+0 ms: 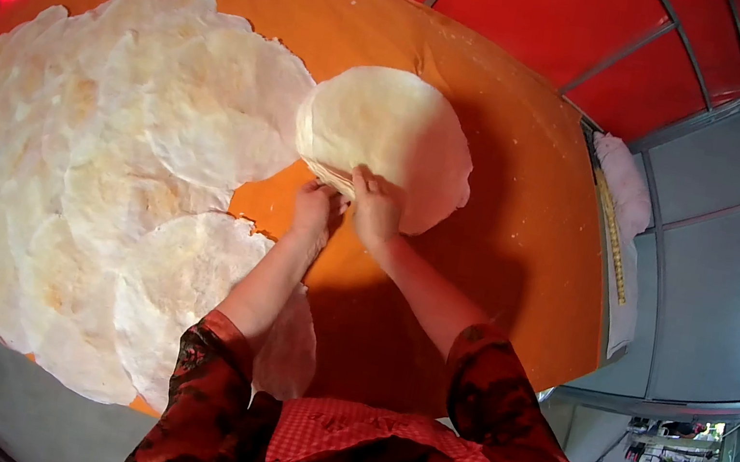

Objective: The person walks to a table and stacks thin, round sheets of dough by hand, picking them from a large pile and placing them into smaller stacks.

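Observation:
A stack of thin round flatbreads (389, 117) lies on the orange cloth, its layered edges showing on the left and lower left. My left hand (317, 209) is at the stack's lower-left edge, with its fingers closed on the layers there. Close beside it, my right hand (375, 212) grips the same edge, fingers on the top sheet; whatever is under the palm is hidden. To the left spreads a wide layer of overlapping flatbreads (110, 148), pale with light brown patches. Part of another flatbread (287, 354) shows beside my left forearm.
The orange cloth (532, 199) covers a large round-edged table. At its right side lie a patterned yellow stick (612, 237) and a bundled white cloth (625, 186). Red panels (541, 25) stand behind, with grey panels (719, 280) to the right.

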A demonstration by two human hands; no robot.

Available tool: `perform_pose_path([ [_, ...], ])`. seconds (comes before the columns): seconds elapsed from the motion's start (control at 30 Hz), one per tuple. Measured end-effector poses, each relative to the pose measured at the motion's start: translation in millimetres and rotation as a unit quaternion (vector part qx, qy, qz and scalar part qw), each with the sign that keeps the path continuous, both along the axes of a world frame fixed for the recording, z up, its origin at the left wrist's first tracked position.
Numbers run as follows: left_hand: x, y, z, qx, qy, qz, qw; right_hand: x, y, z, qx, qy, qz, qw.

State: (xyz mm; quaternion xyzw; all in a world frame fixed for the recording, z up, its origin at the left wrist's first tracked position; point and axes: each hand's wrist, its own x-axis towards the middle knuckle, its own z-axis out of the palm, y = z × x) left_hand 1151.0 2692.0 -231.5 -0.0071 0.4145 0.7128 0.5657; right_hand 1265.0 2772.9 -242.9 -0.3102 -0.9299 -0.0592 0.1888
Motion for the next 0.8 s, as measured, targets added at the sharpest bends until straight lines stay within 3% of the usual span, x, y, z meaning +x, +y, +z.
perform_pose_path([
  [0.07, 5, -8, 13, 0.025, -0.018, 0.002, 1.000, -4, 18, 3, -0.283, 0.104, -0.042, 0.953],
  [0.17, 23, -45, 37, 0.072, -0.005, 0.006, 0.997, 12, 1, 62, -0.177, 0.029, 0.008, 0.984],
  [0.23, 36, -88, 56, 0.092, 0.012, 0.015, 0.996, 31, -18, 90, -0.022, 0.005, 0.067, 0.998],
  [0.3, 45, -144, 71, 0.091, 0.045, 0.022, 0.995, 65, -68, 110, -0.006, -0.048, 0.043, 0.998],
  [0.43, 61, -260, 57, 0.038, 0.157, 0.065, 0.985, 160, -172, 59, -0.069, 0.042, 0.154, 0.985],
  [0.47, 64, -287, 42, 0.030, 0.180, 0.082, 0.980, 173, -185, 48, -0.067, 0.000, 0.169, 0.983],
  [0.57, 85, -373, 36, -0.079, 0.322, 0.128, 0.935, 194, -205, 22, -0.091, -0.035, 0.160, 0.982],
  [0.63, 97, -420, 34, -0.169, 0.433, 0.217, 0.859, 188, -204, 19, -0.117, -0.023, 0.184, 0.976],
  [0.67, 97, -444, 21, -0.218, 0.455, 0.256, 0.824, 187, -205, 17, -0.112, -0.052, 0.169, 0.978],
  [0.8, 85, -505, 17, -0.293, 0.406, 0.298, 0.813, 187, -209, 25, -0.114, -0.091, 0.139, 0.979],
])
